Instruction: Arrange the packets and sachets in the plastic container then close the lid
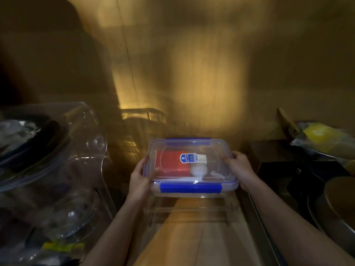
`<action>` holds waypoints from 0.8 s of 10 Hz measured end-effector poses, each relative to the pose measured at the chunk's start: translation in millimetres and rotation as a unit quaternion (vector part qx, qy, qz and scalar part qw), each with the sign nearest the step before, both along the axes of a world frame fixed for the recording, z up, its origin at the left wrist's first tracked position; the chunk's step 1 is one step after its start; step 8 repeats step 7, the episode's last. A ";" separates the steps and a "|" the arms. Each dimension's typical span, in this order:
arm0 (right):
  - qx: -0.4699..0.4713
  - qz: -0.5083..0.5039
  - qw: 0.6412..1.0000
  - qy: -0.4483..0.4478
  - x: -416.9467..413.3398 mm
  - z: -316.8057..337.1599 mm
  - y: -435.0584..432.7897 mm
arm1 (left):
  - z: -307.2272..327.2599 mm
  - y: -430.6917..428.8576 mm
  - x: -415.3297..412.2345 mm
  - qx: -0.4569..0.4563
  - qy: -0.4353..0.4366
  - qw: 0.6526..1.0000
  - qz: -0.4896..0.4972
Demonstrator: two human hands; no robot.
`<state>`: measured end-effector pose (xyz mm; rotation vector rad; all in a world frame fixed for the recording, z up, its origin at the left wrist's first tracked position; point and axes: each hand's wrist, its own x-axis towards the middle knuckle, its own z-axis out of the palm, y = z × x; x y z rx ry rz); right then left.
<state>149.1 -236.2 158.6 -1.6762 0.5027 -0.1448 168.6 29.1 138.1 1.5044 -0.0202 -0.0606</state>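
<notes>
A clear plastic container (221, 150) with its clear lid on and blue clips is held above the wooden surface, in the middle of the head view. Through the lid I see a red packet (171, 164), a cream sachet (202, 159) and a whitish packet (198, 170). A blue and white sticker (189, 158) sits on the lid. The near blue clip (190, 188) faces me. My left hand (141, 179) grips the container's left side. My right hand (240, 167) grips its right side.
Clear glass bowls and lids (63, 160) are stacked at the left. A wire rack (144, 120) stands behind the container. At the right are a dark stove top (292, 175), a metal pot (338, 208) and a yellow bag (322, 137). The wooden surface (192, 237) lies below.
</notes>
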 end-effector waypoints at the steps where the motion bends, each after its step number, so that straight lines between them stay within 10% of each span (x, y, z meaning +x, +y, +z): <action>1: -0.018 0.007 0.999 0.032 2.5 -11.0 2.2 | -18.8 -2.3 -1.6 0.006 0.021 1.000 0.009; 3: -0.070 0.026 0.997 0.035 -7.4 -27.7 7.9 | -39.6 -6.5 -0.7 0.098 0.013 0.994 0.045; 5: -0.396 0.042 0.912 0.096 0.1 -20.7 6.6 | -29.7 -7.2 -2.9 0.352 -0.047 0.931 0.081; 8: -0.436 0.123 0.891 -0.041 14.5 22.5 18.8 | 31.7 -21.2 12.2 0.456 -0.161 0.871 0.081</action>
